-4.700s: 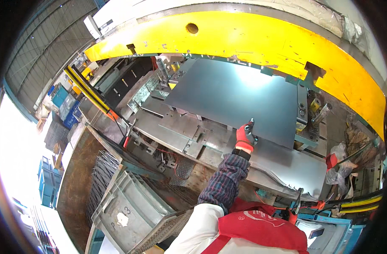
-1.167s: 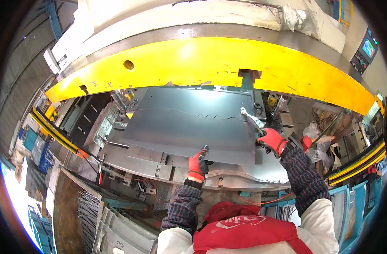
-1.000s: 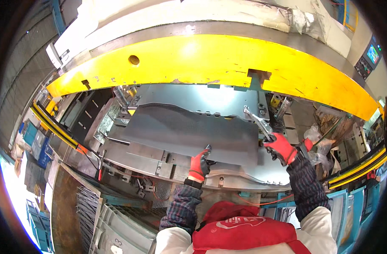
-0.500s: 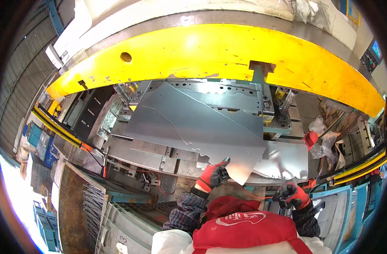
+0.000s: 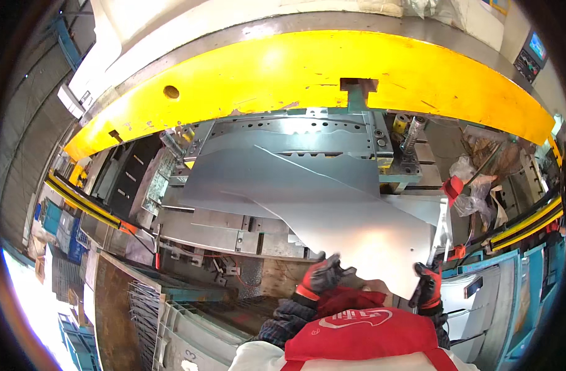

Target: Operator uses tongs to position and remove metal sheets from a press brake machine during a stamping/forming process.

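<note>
A thin cut metal sheet (image 5: 357,229) with wavy edges lies slanted toward my body, its near corner between my hands. My left hand (image 5: 322,276), in a red and black glove, is closed at the sheet's near left edge. In my gloved right hand (image 5: 427,285) is a long silver metal tool (image 5: 442,232), pointing up and away beside the sheet's right edge. The tool's exact kind is unclear. Under the slanted sheet, another grey metal sheet (image 5: 224,167) rests on the die (image 5: 289,125).
A yellow press beam (image 5: 264,74) spans the far side above the die. Guide posts (image 5: 413,133) stand at the right, with a red cap-like piece (image 5: 452,187) nearby. Yellow-black bars (image 5: 85,198) flank both sides. A grey bin (image 5: 190,337) stands near left, blue racks (image 5: 518,297) near right.
The slanted sheet has slid toward me and to the right, over the lower sheet. My left hand has come nearer my body. The right hand's tool now stands more upright, farther right.
</note>
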The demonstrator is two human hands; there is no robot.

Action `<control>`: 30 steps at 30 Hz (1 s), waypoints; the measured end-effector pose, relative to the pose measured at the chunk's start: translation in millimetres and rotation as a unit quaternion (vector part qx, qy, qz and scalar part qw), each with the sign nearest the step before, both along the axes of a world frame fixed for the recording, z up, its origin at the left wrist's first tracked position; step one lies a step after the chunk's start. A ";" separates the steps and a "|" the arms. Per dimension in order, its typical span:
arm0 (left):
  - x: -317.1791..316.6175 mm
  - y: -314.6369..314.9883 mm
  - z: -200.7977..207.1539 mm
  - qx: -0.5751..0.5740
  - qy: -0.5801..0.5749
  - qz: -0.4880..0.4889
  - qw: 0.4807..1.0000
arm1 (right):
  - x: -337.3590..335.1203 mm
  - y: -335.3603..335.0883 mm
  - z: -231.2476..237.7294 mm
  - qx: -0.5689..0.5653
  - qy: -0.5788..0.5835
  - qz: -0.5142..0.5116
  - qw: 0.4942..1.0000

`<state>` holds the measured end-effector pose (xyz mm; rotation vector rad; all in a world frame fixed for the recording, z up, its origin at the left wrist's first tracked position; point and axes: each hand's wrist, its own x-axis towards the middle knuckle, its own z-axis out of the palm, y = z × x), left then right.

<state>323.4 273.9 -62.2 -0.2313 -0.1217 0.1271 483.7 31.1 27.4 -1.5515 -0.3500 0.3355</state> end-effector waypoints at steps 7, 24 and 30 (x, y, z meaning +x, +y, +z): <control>-35.6 -10.5 29.9 0.518 0.240 0.152 0.807 | 59.3 -97.3 -38.6 -0.034 0.001 -0.011 0.999; 93.0 -84.6 -36.8 0.641 0.253 0.128 0.713 | 93.9 -167.0 -70.5 0.020 0.233 -0.112 0.966; 169.0 -64.3 -88.3 0.532 0.277 0.098 0.794 | 67.8 -186.5 -80.9 0.030 0.316 -0.057 0.946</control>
